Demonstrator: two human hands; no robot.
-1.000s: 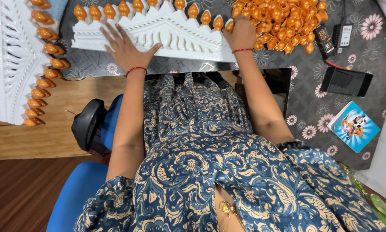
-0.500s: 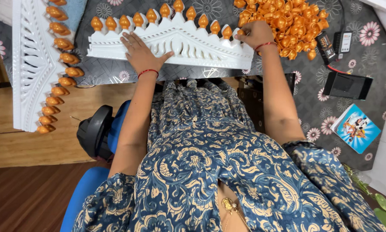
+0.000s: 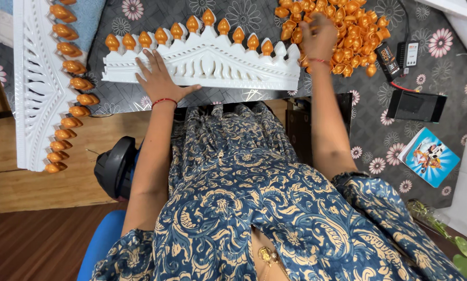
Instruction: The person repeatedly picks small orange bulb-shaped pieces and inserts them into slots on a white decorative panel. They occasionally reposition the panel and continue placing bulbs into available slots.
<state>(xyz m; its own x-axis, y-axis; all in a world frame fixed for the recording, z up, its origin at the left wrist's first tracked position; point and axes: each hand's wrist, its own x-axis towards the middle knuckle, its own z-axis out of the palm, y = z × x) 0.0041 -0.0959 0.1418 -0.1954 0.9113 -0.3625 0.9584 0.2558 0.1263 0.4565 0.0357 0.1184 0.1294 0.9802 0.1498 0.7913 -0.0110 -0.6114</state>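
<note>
Head view, looking down over a seated person's lap at a table covered with a grey flowered cloth (image 3: pixel 233 99). The left hand (image 3: pixel 158 80) is lying flat, fingers spread, on the lower left part of a white carved crest panel (image 3: pixel 207 65), which is lying across the near part of the table, its straight lower edge running close along the table's near edge. Along the panel's stepped upper edge ten orange bulb-shaped caps (image 3: pixel 194 24) are sitting on its points; two points at the right end are standing bare and white. The right hand (image 3: pixel 319 39) is reaching just past the panel's right end into a heap of loose orange caps (image 3: pixel 358 31); its fingers are curled down among them, and whether they are pinching one cannot be told. The heap is too dense to count.

A second white carved panel (image 3: pixel 35 88) is lying at the left, overhanging the table's near edge, with at least ten orange caps visible along its right side. Bare cloth is lying open between the two panels and right of the heap. There, well apart from the hands, are lying one small black-and-white device (image 3: pixel 410 52) with a cable, one flat black box (image 3: pixel 416 105) and one blue picture card (image 3: pixel 429 156).
</note>
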